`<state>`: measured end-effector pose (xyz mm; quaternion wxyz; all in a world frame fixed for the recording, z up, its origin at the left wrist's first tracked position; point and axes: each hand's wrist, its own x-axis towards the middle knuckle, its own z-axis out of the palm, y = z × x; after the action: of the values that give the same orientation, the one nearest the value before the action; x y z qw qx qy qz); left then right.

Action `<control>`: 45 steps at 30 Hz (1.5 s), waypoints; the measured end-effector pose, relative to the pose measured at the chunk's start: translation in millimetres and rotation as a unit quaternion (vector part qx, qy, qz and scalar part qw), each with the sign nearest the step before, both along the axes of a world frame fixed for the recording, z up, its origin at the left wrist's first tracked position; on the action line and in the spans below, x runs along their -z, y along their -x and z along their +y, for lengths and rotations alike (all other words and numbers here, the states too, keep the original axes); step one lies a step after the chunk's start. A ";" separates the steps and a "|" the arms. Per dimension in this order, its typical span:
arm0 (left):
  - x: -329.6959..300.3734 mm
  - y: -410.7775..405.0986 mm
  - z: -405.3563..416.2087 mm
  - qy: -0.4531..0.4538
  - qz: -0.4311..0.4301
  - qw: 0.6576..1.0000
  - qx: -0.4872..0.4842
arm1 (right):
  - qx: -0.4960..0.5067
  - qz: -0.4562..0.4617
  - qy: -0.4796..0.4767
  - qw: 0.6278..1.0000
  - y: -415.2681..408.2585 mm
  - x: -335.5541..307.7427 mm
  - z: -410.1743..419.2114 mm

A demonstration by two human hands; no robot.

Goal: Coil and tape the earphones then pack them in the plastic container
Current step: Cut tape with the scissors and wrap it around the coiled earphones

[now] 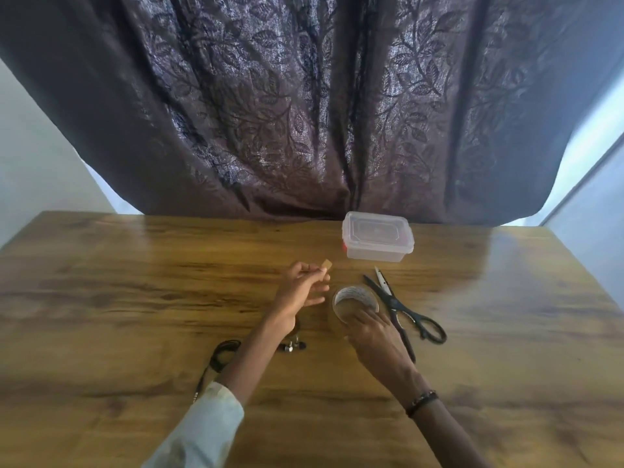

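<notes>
Earphones lie on the desk at near left, black cable gathered in a loose coil, plug end trailing toward the sleeve, two earbuds showing just right of the left forearm; part of the cable is hidden under that arm. No tape visible on the coil.

Left hand: thumb and forefinger pinch a small tan piece of tape, held up off the desk; other fingers loosely spread. Grip is closed only at that pinch.

Right hand: fingers rest on the near rim of the tape roll, which sits flat on the desk. Whether they curl round the roll or only press on it cannot be told.

Judged step: a tape piece is cut and ready, taping not yet done. Next move calls for bringing the piece back to the coil and wrapping it round the bundled strands, which likely needs the right hand freed to hold the coil tight.

Scissors lie open, just right of the roll, partly under the right hand. Plastic container stands farther back, lid on; it must be opened before packing. Curtain hangs behind the desk.

Obstruction: left forearm lies across the earphones; tape may stick to the fingers.
</notes>
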<state>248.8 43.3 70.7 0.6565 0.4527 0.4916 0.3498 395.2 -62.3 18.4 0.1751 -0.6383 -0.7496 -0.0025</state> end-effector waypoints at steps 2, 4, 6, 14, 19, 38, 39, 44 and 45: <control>-2.6 5.0 -3.5 -0.004 0.011 1.000 0.013 | 0.013 0.140 0.019 0.990 0.4 -18.0 -1.5; -5.8 11.7 -8.9 -0.010 0.025 0.999 0.030 | 0.037 0.296 0.012 0.955 4.5 -41.0 2.5; -9.5 19.0 -17.7 -0.024 0.032 0.998 0.051 | 0.066 0.383 0.003 0.921 11.1 -59.6 10.6; -12.0 51.8 -46.4 -0.030 0.052 0.996 0.064 | 0.087 0.551 0.069 0.827 51.1 -59.7 10.6; -10.9 83.8 -61.5 -0.008 0.045 0.996 0.074 | 0.064 0.627 0.135 0.765 72.3 -56.8 -4.2; 42.6 197.8 -35.9 -0.125 0.274 0.953 -0.003 | 0.136 0.612 0.180 0.758 135.8 -59.7 12.9; 50.3 199.2 -33.0 -0.150 0.317 0.937 0.009 | 0.137 0.607 0.178 0.762 137.8 -56.9 14.8; 65.8 186.6 -31.4 -0.217 0.402 0.886 0.083 | 0.141 0.584 0.177 0.779 144.2 -51.6 21.0; 67.2 184.6 -31.0 -0.230 0.421 0.872 0.091 | 0.140 0.580 0.179 0.783 144.5 -51.2 21.9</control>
<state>64.3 12.3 3.5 0.2936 0.7382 0.5839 0.1673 250.7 -40.4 69.6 0.4571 -0.6370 -0.3965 0.4777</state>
